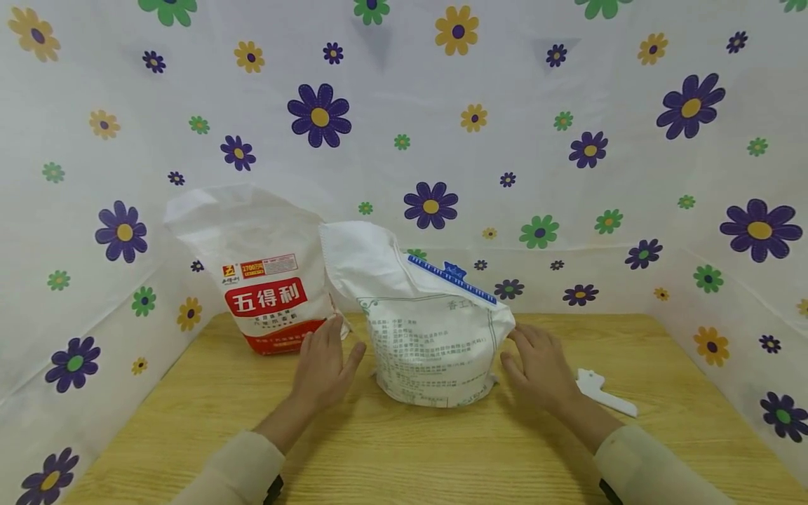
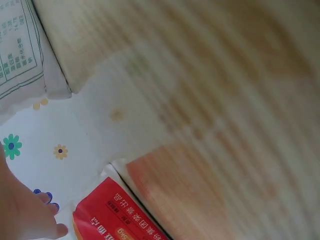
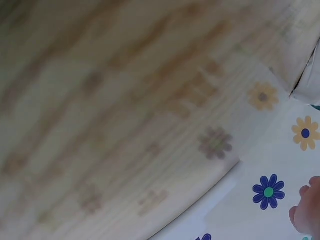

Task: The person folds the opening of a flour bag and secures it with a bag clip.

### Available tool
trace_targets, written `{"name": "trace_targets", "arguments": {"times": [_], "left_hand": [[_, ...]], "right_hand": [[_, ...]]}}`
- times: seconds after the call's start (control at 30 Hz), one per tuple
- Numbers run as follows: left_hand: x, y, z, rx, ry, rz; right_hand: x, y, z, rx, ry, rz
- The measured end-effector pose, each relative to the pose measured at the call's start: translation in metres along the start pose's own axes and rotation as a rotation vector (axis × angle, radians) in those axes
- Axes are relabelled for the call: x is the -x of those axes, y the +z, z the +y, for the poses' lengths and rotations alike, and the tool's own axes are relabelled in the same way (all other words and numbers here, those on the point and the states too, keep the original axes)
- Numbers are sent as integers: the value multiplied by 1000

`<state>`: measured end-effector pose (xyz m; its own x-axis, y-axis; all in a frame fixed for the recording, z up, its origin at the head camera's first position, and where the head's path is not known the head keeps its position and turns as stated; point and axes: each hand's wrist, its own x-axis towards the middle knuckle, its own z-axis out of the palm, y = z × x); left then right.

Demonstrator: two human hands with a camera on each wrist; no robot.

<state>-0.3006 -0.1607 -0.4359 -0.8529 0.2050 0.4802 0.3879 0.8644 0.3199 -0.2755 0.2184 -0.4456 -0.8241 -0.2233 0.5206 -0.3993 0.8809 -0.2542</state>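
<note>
In the head view a white bag (image 1: 429, 351) with green printed text stands upright on the table, its top folded over and leaning left. A long blue clip (image 1: 451, 279) lies along the slanted fold at its upper right. My left hand (image 1: 325, 368), fingers extended, is a little left of this bag, in front of a white and red printed bag (image 1: 268, 301). On the other side my right hand (image 1: 539, 365) has its fingertips right at the bag's edge, fingers fairly straight. In the left wrist view part of the left hand (image 2: 25, 205) shows near the red bag panel (image 2: 115, 210).
A white flat plastic piece with a narrow handle (image 1: 606, 393) lies on the wooden table (image 1: 410, 456), right of my right hand. Flower-patterned white cloth (image 1: 391, 91) surrounds the table at the back and sides.
</note>
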Motion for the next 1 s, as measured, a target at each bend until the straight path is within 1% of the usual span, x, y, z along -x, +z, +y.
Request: {"name": "trace_targets", "arguments": {"times": [0.07, 0.1, 0.2, 0.27, 0.3, 0.37, 0.53, 0.77, 0.87, 1.0], "left_hand": [[2, 3, 0, 38, 14, -38], [2, 4, -1, 60, 24, -69], [5, 7, -3, 113, 50, -209], [6, 8, -4, 131, 76, -306], [6, 8, -5, 129, 89, -341], [6, 9, -6, 117, 113, -385], [2, 10, -7, 105, 132, -425], [0, 16, -1, 139, 128, -471], [0, 18, 4, 91, 141, -445], [-1, 23, 11, -18, 201, -368]], "right_hand": [[0, 1, -1, -56, -24, -44], [0, 2, -2, -91, -37, -65], [2, 3, -3, -185, -64, -133], [3, 3, -3, -198, -65, -170], [3, 3, -3, -192, -63, -185], [3, 3, -4, -165, -62, -201], [-1, 1, -4, -131, -64, -226], [1, 4, -3, -117, -63, -253], [3, 6, -4, -121, -79, -264], [3, 8, -5, -109, -106, -263]]}}
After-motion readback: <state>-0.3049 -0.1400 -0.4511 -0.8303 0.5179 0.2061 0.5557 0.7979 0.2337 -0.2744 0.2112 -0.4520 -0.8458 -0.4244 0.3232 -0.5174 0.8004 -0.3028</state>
